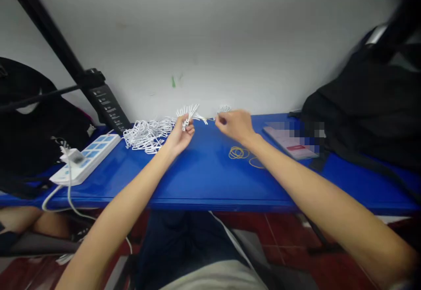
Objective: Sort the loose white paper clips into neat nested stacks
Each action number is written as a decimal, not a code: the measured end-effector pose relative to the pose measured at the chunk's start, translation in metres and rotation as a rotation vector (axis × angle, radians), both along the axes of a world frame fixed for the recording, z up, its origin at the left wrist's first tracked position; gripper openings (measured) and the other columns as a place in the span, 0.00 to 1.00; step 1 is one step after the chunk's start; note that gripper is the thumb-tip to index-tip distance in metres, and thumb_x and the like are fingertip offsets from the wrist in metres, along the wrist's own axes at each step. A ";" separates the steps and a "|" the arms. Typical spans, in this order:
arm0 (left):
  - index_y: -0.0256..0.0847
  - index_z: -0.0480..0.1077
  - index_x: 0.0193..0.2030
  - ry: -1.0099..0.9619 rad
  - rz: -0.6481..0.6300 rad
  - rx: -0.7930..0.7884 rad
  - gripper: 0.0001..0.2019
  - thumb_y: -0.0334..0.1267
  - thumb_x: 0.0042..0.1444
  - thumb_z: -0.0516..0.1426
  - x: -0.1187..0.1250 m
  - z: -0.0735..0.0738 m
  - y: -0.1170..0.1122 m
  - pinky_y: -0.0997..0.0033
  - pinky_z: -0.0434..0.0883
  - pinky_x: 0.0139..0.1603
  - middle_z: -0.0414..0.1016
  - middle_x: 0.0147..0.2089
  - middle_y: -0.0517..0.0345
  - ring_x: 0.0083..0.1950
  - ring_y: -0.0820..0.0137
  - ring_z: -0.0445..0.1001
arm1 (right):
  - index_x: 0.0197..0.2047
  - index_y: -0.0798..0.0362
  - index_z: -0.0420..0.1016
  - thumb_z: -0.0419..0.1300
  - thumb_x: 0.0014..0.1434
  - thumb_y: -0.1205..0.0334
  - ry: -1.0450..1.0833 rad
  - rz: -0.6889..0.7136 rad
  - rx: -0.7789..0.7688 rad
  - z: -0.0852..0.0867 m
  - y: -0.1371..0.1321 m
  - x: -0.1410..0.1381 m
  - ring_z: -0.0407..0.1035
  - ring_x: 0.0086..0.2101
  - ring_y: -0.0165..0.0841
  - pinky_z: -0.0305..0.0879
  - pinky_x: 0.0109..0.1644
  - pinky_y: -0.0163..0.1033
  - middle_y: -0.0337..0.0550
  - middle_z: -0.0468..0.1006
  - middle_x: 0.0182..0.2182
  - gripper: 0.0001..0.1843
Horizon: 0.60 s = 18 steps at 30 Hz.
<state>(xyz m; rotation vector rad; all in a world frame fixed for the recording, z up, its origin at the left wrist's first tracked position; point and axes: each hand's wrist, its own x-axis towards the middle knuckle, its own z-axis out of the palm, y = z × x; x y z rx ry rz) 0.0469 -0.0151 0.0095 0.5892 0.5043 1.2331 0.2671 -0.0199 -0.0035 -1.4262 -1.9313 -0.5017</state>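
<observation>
Pale wall across the top, blue table mid-frame, red tiled floor along the bottom.

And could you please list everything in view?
Table: one, blue, centre
Bent pieces: many, white, left
Held bunch: one, white, centre
Second bunch: one, white, rear
Strand: one, yellow, centre
Loose bands: several, yellow, mid-right
Power strip: one, white-blue, left
Plug: one, white, on power strip
Cables: several, white, lower left
Bags: two, black, both ends
Packet: one, pale and red, right
Pole: one, black, upper left
Panel: one, black, left rear
Wall: one, light grey, behind
Floor tiles: several, red, below
Trousers: one pair, dark blue, below
Shirt: one, pale, bottom
Left hand: one, bare, around held bunch
Right hand: one, bare, on strand
</observation>
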 end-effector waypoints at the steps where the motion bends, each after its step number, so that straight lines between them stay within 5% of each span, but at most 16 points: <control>1: 0.38 0.67 0.37 -0.012 -0.006 -0.011 0.08 0.32 0.71 0.57 -0.001 0.000 0.000 0.80 0.58 0.24 0.72 0.30 0.62 0.21 0.82 0.59 | 0.31 0.51 0.82 0.55 0.69 0.56 0.011 -0.006 0.010 0.000 0.000 0.000 0.71 0.28 0.37 0.42 0.34 0.43 0.48 0.84 0.28 0.19; 10: 0.39 0.67 0.36 -0.078 0.007 -0.032 0.08 0.33 0.68 0.60 -0.006 0.003 0.004 0.79 0.58 0.24 0.72 0.28 0.63 0.21 0.82 0.60 | 0.25 0.51 0.75 0.60 0.61 0.60 0.153 0.186 -0.006 0.000 -0.004 -0.002 0.67 0.28 0.36 0.48 0.35 0.41 0.45 0.79 0.24 0.13; 15: 0.39 0.67 0.35 -0.044 0.020 0.026 0.08 0.32 0.67 0.60 -0.003 0.000 0.002 0.79 0.59 0.24 0.71 0.29 0.64 0.22 0.82 0.60 | 0.16 0.50 0.58 0.62 0.52 0.63 0.416 0.339 -0.056 -0.003 -0.004 -0.008 0.57 0.23 0.29 0.49 0.33 0.39 0.36 0.60 0.15 0.19; 18: 0.40 0.67 0.35 -0.047 0.027 0.046 0.09 0.32 0.67 0.61 -0.002 -0.001 0.001 0.79 0.59 0.24 0.71 0.29 0.63 0.22 0.81 0.60 | 0.16 0.49 0.50 0.61 0.49 0.62 0.508 0.554 -0.298 -0.005 -0.006 -0.010 0.48 0.22 0.26 0.44 0.30 0.38 0.32 0.50 0.16 0.21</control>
